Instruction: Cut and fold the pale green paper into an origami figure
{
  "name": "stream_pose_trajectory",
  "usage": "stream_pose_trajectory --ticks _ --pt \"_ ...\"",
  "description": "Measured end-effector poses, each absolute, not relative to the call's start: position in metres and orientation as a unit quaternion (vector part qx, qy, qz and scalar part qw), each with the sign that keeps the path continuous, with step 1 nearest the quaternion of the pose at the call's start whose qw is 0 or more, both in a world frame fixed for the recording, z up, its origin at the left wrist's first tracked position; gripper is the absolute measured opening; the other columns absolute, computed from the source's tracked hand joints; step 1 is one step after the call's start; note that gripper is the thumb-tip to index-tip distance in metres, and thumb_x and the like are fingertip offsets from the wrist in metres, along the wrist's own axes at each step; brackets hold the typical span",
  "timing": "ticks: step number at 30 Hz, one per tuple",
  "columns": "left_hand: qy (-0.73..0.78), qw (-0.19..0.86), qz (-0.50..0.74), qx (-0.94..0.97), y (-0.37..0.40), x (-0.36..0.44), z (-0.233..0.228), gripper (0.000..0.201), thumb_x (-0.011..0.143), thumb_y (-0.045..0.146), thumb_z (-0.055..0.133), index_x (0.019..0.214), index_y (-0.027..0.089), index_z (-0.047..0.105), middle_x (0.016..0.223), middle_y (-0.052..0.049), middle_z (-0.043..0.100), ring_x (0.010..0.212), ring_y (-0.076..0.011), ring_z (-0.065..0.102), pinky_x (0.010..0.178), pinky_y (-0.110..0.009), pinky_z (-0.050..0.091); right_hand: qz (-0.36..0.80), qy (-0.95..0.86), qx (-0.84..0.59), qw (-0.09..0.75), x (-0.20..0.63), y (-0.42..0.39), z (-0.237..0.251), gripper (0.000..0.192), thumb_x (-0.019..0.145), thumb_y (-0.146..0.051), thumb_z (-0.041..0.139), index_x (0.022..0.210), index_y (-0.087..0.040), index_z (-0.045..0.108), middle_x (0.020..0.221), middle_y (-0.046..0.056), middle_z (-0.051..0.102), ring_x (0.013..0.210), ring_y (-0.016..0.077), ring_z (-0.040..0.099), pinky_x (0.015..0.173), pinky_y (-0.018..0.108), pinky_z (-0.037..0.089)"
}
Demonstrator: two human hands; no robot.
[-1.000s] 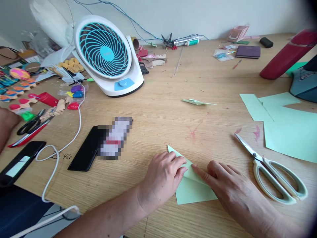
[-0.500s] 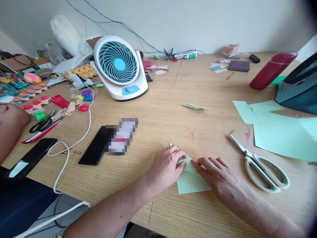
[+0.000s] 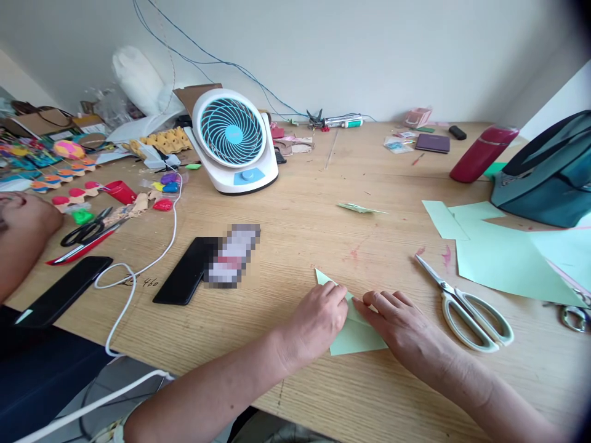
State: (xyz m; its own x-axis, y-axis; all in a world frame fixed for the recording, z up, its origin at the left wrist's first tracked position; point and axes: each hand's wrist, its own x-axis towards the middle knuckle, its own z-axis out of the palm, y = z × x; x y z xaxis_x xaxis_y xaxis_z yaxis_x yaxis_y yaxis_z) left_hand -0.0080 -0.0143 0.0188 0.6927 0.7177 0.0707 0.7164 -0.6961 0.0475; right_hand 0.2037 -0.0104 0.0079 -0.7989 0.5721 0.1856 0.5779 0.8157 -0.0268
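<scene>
A piece of light green paper (image 3: 356, 338), with a fold across it and a pointed corner at its far left, lies on the wooden table (image 3: 286, 246). My left hand (image 3: 321, 320) is closed on its left part, fingers curled and fingertips pressed together at the fold. From the other side, my right hand (image 3: 397, 320) holds the right part down, its bent fingers gripping along the folded edge. Both hands cover some of the paper. Right of them lie scissors (image 3: 466, 311) with pale handles, blades slightly apart. Beyond the hands rests a small folded green paper (image 3: 360, 208).
Green sheets (image 3: 508, 264) lie at right beside a teal iron (image 3: 547, 178) and a red flask (image 3: 482, 154). A fan (image 3: 235, 141) stands at the back. Phones (image 3: 184, 271), a white cable (image 3: 173, 227), dark scissors (image 3: 87, 231) and another person's arm (image 3: 25, 240) are at left.
The camera view has shifted slightly. My left fingers have curled in more, the thumb now tucked from sight, and more of the paper's pointed corner shows. My right hand stays on the paper.
</scene>
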Motion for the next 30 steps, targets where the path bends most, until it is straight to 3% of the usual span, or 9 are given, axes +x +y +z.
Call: stream_pose_trajectory --ticks 5,8,11,14,21,30 --pt "0.397 -0.021 0.012 0.917 -0.024 -0.005 0.021 0.022 0.092 0.009 0.043 0.105 0.012 0.061 0.099 -0.009 0.060 0.092 -0.0223 0.056 0.080 -0.034 0.049 0.005 -0.949 -0.301 0.095 0.204 -0.008 0.009 0.043 0.081 0.000 0.041 0.118 -0.012 0.060 0.098 0.012 0.060 0.079 0.0211 0.054 0.069 0.036 0.042" --pt "0.393 -0.057 -0.008 0.918 -0.031 -0.004 0.021 0.031 0.093 0.013 0.041 0.121 0.010 0.057 0.113 -0.013 0.062 0.096 -0.0233 0.058 0.080 -0.035 0.049 0.031 -0.947 -0.302 0.103 0.206 -0.008 0.011 0.047 0.084 0.000 0.039 0.124 -0.014 0.059 0.099 0.012 0.060 0.080 0.0210 0.055 0.070 0.035 0.044" --pt "0.386 -0.094 -0.025 0.917 -0.039 -0.002 0.020 0.041 0.098 0.023 0.039 0.133 0.006 0.049 0.133 -0.019 0.055 0.108 -0.0248 0.057 0.089 -0.036 0.046 0.073 -0.942 -0.307 0.115 0.210 -0.007 0.012 0.049 0.089 -0.003 0.039 0.132 -0.019 0.054 0.102 0.010 0.059 0.084 0.0209 0.056 0.075 0.035 0.048" --pt "0.385 -0.107 -0.032 0.916 -0.043 0.000 0.018 0.050 0.100 0.037 0.039 0.137 0.006 0.046 0.139 -0.022 0.050 0.116 -0.0276 0.055 0.098 -0.040 0.040 0.123 -0.934 -0.310 0.128 0.213 -0.006 0.013 0.048 0.093 -0.004 0.038 0.135 -0.022 0.053 0.104 0.010 0.057 0.089 0.0207 0.057 0.080 0.036 0.049" --pt "0.392 -0.086 -0.010 0.916 -0.049 0.001 0.011 0.065 0.092 0.057 0.048 0.142 0.016 0.043 0.141 -0.025 0.048 0.123 -0.0333 0.051 0.107 -0.048 0.030 0.191 -0.918 -0.307 0.165 0.220 -0.004 0.009 0.049 0.096 -0.008 0.037 0.139 -0.026 0.050 0.110 0.010 0.054 0.099 0.0196 0.057 0.088 0.036 0.051" --pt "0.432 0.007 -0.015 0.902 -0.055 0.002 0.017 0.079 0.083 0.069 0.052 0.145 0.021 0.042 0.150 -0.023 0.038 0.134 -0.0357 0.039 0.109 -0.054 0.029 0.163 -0.920 -0.307 0.180 0.222 -0.004 0.002 0.051 0.093 -0.006 0.038 0.140 -0.025 0.050 0.112 0.011 0.054 0.098 0.0194 0.059 0.086 0.037 0.053"
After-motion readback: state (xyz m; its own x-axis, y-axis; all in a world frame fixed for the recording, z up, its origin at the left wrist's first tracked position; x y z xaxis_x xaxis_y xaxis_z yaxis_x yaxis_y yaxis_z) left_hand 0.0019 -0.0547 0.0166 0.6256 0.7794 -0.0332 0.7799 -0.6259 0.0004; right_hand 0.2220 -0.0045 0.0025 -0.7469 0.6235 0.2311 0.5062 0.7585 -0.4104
